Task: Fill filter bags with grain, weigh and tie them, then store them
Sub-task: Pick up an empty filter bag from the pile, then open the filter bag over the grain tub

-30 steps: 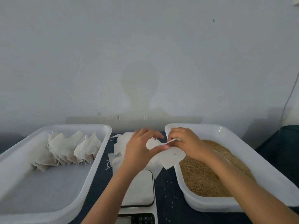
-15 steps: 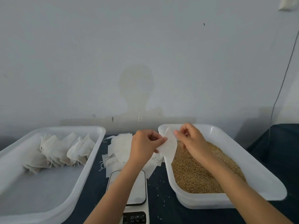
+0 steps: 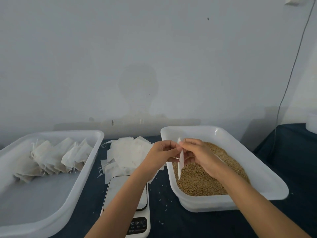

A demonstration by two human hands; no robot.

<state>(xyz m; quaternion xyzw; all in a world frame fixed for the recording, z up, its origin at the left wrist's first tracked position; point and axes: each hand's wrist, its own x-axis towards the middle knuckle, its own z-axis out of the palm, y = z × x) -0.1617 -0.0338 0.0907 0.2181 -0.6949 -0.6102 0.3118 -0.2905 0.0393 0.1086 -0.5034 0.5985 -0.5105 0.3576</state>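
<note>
An empty white filter bag point(image 3: 180, 162) hangs edge-on over the left side of the grain tray point(image 3: 267, 179), pinched at its top between both hands. My left hand point(image 3: 161, 154) grips it from the left and my right hand point(image 3: 197, 152) from the right. Brown grain point(image 3: 202, 179) fills the tray beneath. A heap of flat empty bags point(image 3: 127, 157) lies behind a small white scale point(image 3: 120, 186). Several filled, tied bags point(image 3: 51, 158) rest in the far end of the left white tray point(image 3: 51, 212).
The trays and scale stand on a dark blue cloth point(image 3: 171, 220) against a pale wall. Loose grains are scattered on the cloth by the scale. A thin cable point(image 3: 291, 74) runs down the wall at the right, near a dark covered surface point(image 3: 291, 143).
The bag was lifted off the heap and carried right over the grain tray. It has turned from flat to edge-on, and both hands now pinch its top.
</note>
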